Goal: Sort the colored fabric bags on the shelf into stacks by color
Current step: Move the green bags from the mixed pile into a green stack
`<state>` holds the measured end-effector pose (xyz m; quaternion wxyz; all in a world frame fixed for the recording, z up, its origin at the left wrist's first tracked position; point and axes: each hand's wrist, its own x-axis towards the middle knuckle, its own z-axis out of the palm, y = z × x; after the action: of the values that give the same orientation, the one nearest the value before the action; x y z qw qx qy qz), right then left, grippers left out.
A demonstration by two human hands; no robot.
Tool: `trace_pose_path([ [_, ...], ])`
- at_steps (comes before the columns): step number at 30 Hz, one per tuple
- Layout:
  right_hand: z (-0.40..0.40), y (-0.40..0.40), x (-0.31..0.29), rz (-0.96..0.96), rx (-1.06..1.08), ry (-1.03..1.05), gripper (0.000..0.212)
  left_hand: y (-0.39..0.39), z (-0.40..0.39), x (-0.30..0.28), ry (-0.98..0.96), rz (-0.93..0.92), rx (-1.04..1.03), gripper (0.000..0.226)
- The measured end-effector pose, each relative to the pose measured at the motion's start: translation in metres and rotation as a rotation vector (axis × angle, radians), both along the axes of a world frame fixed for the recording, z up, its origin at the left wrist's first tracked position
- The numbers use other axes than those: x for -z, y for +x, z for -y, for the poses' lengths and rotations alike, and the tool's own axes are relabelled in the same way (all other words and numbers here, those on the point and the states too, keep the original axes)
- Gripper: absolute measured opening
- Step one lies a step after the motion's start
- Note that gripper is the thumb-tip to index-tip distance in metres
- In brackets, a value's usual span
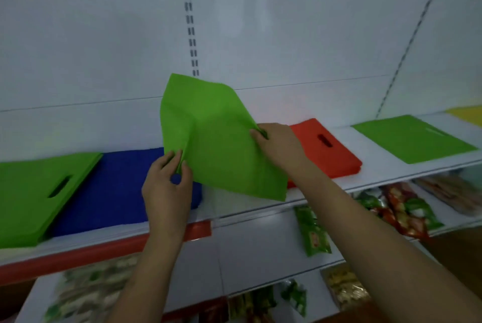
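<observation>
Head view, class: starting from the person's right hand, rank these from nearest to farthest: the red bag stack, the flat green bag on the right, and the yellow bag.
Measured from the right hand:
1. Red bag stack, just right of the hand, partly behind it.
2. Flat green bag, farther right along the shelf.
3. Yellow bag, at the far right edge.

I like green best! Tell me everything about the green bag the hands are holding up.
The bright green flat fabric bag looks thin and matte, creased down its middle. It is lifted, tilted above the white shelf. The left hand pinches its lower left edge; the right hand pinches its right edge. No handle hole shows.
</observation>
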<state>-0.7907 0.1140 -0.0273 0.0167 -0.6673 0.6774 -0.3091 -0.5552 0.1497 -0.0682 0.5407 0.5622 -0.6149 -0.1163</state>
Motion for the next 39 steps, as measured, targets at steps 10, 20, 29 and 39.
trace_pose_path([
  [10, -0.13, -0.299, 0.0, -0.026, 0.331, 0.001, 0.036, -0.292, -0.059, 0.001, -0.021, 0.131, 0.282, 0.027],
  [20, -0.126, -0.487, 0.043, -0.027, 0.476, 0.051, 0.042, -0.467, -0.034, 0.033, 0.019, 0.189, 0.446, 0.027],
  [29, -0.014, -0.631, 0.088, -0.04, 0.352, 0.19, 0.025, -0.569, 0.02, 0.077, 0.039, 0.381, 0.473, 0.014],
  [39, 0.062, -0.696, 0.108, -0.016, 0.17, 0.32, 0.047, -0.611, 0.034, 0.085, 0.366, 0.508, 0.263, 0.086],
])
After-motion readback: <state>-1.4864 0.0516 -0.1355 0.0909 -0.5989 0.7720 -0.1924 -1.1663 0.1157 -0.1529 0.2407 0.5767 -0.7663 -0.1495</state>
